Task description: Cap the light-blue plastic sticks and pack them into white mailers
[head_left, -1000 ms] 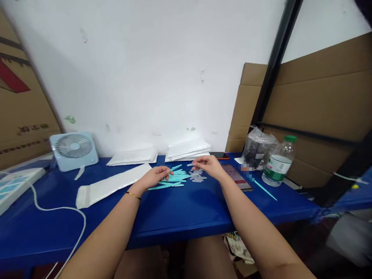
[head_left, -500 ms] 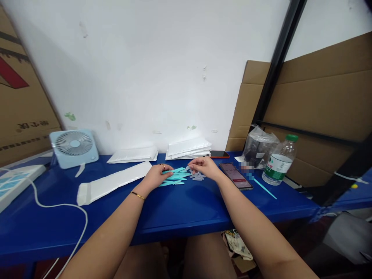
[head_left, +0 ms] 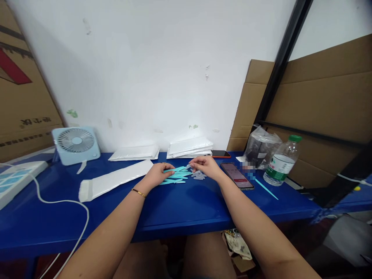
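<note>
A pile of slim turquoise sticks, which look like eyebrow razors (head_left: 178, 181), lies on the blue table (head_left: 186, 209). My left hand (head_left: 159, 173) is closed on one turquoise razor, its tip pointing right. With thumb and forefinger my right hand (head_left: 205, 166) pinches a small translucent cap (head_left: 188, 167) close to that tip. Whether the cap sits on the razor is too small to tell. More translucent caps (head_left: 198, 176) lie in a loose heap just under my right hand.
A long white packet (head_left: 116, 181) lies left of my hands; stacked white packets (head_left: 190, 147) stand by the wall. Rightward are a phone (head_left: 236, 176), a single turquoise stick (head_left: 267, 189) and a water bottle (head_left: 281, 162). A small fan (head_left: 77, 145) and white cable (head_left: 84, 209) are at left.
The view has shifted slightly. Both hands keep almost the same place and grip, with the cap still at the razor's tip.
</note>
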{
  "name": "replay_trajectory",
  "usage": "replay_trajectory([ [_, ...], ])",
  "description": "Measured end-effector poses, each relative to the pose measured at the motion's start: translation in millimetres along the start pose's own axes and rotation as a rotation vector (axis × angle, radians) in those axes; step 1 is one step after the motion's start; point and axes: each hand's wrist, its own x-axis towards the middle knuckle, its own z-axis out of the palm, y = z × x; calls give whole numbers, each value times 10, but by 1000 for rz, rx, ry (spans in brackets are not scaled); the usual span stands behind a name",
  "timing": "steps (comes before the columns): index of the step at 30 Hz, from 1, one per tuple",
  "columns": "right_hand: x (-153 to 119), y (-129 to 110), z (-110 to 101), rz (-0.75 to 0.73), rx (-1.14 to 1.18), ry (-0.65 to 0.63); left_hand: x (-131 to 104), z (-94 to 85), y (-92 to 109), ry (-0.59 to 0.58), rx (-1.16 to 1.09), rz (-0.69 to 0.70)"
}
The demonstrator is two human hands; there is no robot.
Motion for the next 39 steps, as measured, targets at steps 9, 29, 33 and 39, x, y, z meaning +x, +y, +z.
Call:
replay_trajectory([
  [9,22,58,90,62,2,-106,-16,85,126,116,111,93],
  [29,135,398,-67,-52,-465,-69,-329,396,365,-364,422,64],
  [33,99,391,-227,-11,-520,30,-275,345,390,-253,394,130],
  [39,55,389,-190,-4,-645,-151,-21,288,333,-157,337,82],
])
